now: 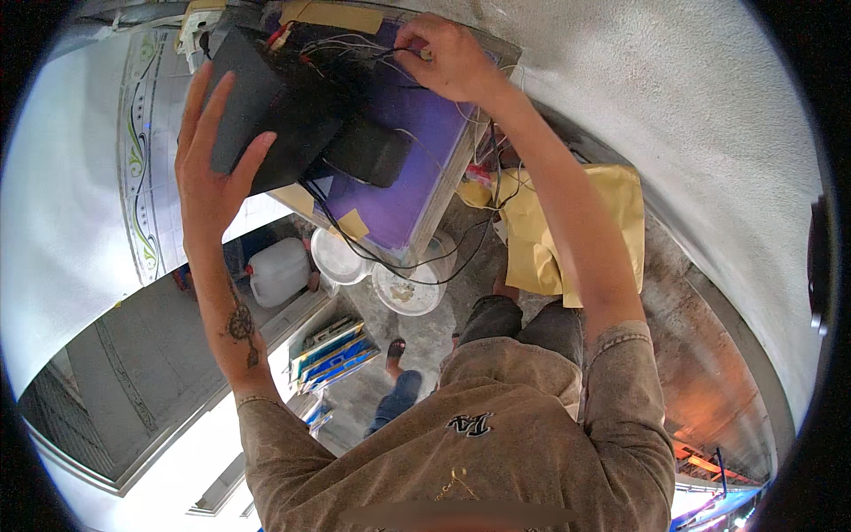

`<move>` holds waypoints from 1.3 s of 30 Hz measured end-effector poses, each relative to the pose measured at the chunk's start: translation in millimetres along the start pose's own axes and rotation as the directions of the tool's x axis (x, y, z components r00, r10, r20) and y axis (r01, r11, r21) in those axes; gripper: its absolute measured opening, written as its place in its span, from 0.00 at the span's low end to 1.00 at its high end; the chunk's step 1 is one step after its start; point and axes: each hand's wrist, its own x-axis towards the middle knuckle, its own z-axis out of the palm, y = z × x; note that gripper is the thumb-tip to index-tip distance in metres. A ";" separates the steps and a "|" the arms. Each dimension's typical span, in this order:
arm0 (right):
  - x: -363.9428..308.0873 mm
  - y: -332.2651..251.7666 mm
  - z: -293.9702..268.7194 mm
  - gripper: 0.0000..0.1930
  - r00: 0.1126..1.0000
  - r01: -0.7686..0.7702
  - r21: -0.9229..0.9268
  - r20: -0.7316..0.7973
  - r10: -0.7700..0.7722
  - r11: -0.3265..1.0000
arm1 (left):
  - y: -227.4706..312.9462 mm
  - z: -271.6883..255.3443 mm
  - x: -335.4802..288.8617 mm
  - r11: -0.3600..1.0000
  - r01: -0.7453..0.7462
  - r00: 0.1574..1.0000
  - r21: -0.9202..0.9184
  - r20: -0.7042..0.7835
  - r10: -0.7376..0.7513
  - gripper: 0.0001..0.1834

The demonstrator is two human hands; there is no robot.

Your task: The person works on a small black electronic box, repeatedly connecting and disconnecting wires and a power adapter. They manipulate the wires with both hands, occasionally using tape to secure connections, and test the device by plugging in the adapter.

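Landmark: purple tabletop (425,120), flat, smooth-faced, with a worn greyish rim and tan patches (350,223) at its edges.

Materials and shapes:
- 1 smaller black block (377,155), rounded corners, dull finish; on the tabletop.
- Thin wires (355,41), pale and dark, loosely fanned; across the tabletop's far part.
- Black cables (381,260), smooth, in a slack loop; over the tabletop's near edge.
- 2 round white plastic tubs, 1 clean-topped (339,257), 1 stained (408,294); below the tabletop's near edge.
- 1 white plastic jerrycan (280,271), boxy; left of the tabletop, lower down.
- 1 yellow sheet-like item (576,232), creased; right of the tabletop, partly behind the right forearm.
- 1 rough white wall (656,80); right of the tabletop.

Hidden or unclear: the tangle behind the black box is lost in shadow; wire ends at the right fingertips are covered; whether the yellow item is paper or plastic cannot be told; the tabletop's far edge is partly obscured.

Hands and principal item:
- 1 black box (288,124), matt, angular, broad-faced; over the tabletop's left part, tilted in view.
- Left hand (211,164): fingers spread wide against the box's left side.
- Right hand (448,60): thumb and fingers narrowed in a pinch on the thin wires, above the tabletop's far right part.
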 end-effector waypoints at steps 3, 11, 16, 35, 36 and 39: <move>4.8 6.1 -14.3 0.13 0.957 -0.200 0.273 0.258 0.128 0.941 | -6.3 18.4 16.6 0.997 -0.075 0.994 0.035 0.079 0.072 0.35; 17.4 -7.4 -33.4 0.20 0.829 -0.462 0.260 0.465 0.310 0.848 | -23.6 36.4 21.3 0.996 -0.084 0.991 -0.002 0.108 0.084 0.29; 23.0 -19.0 -27.0 0.20 0.894 -0.415 0.097 0.228 0.385 0.905 | -26.6 41.6 21.8 0.996 -0.085 0.992 -0.040 0.095 0.088 0.27; 39.2 -24.9 -10.1 0.19 0.954 -0.267 0.007 0.145 0.264 0.964 | -32.7 39.8 22.5 0.988 -0.142 0.980 -0.066 0.128 0.150 0.27; 43.6 -24.3 -12.3 0.21 0.926 -0.298 0.013 0.246 0.286 0.955 | -31.8 38.9 22.1 0.988 -0.144 0.979 -0.046 0.137 0.149 0.27; 66.8 -22.7 -6.2 0.25 0.926 -0.258 0.151 0.322 0.199 0.954 | -28.7 37.7 21.2 0.990 -0.124 0.979 -0.068 0.154 0.133 0.28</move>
